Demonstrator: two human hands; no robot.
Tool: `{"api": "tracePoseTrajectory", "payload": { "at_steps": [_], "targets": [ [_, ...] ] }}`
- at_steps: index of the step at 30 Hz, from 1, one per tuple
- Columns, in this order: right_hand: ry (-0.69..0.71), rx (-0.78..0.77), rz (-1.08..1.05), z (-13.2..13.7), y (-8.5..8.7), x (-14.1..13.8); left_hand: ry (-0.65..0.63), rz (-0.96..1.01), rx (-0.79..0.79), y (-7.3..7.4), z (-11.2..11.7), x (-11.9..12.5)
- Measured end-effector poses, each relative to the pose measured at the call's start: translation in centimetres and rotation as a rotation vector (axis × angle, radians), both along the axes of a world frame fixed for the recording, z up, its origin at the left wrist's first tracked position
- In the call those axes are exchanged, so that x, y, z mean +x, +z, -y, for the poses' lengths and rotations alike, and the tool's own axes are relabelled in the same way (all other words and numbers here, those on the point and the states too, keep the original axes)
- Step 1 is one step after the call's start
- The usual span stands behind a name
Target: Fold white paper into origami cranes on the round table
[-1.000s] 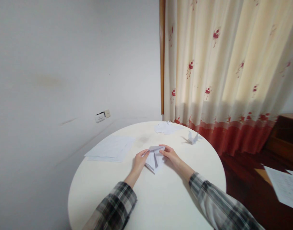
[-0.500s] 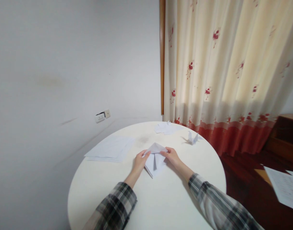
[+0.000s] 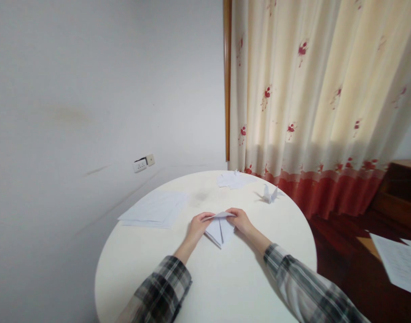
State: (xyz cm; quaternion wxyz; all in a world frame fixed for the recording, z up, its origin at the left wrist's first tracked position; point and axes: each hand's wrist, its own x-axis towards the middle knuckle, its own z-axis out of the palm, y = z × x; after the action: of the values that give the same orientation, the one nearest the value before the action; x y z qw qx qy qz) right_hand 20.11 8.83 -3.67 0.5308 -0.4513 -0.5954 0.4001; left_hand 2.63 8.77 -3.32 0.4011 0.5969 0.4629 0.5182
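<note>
A partly folded white paper (image 3: 220, 229) lies in the middle of a round white table (image 3: 205, 287), its point towards me. My left hand (image 3: 197, 226) pinches the paper's far left corner. My right hand (image 3: 239, 220) pinches the far right corner. Both hands have the fingers curled on the top flap, which is pressed down flat. Plaid sleeves cover both forearms.
A stack of white sheets (image 3: 155, 208) lies at the table's left. A crumpled paper (image 3: 233, 180) sits at the far edge and a finished paper crane (image 3: 268, 194) to its right. A curtain (image 3: 320, 103) hangs behind. Dark wooden furniture (image 3: 399, 188) and a printed sheet (image 3: 399, 262) are at the right.
The paper's top flap was lifted and opened between my hands, and now it is folded down flat toward me. Both hands shifted slightly nearer along the table.
</note>
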Motion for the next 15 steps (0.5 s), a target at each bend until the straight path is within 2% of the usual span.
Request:
{"api": "tracePoseTrajectory", "payload": {
  "at_steps": [5,8,11,15],
  "targets": [
    [-0.015,0.013,0.022,0.1,0.2,0.1,-0.051,-0.016,-0.049,0.5,0.4,0.3],
    [0.02,-0.001,-0.002,0.2,0.1,-0.1,-0.089,-0.02,-0.035,0.3,0.2,0.1],
    [0.024,-0.044,-0.059,0.3,0.2,-0.2,-0.012,-0.074,0.005,-0.3,-0.1,-0.2],
    [-0.053,-0.074,-0.058,0.5,0.7,0.0,0.058,-0.114,0.018,-0.5,-0.1,-0.5]
  ]
}}
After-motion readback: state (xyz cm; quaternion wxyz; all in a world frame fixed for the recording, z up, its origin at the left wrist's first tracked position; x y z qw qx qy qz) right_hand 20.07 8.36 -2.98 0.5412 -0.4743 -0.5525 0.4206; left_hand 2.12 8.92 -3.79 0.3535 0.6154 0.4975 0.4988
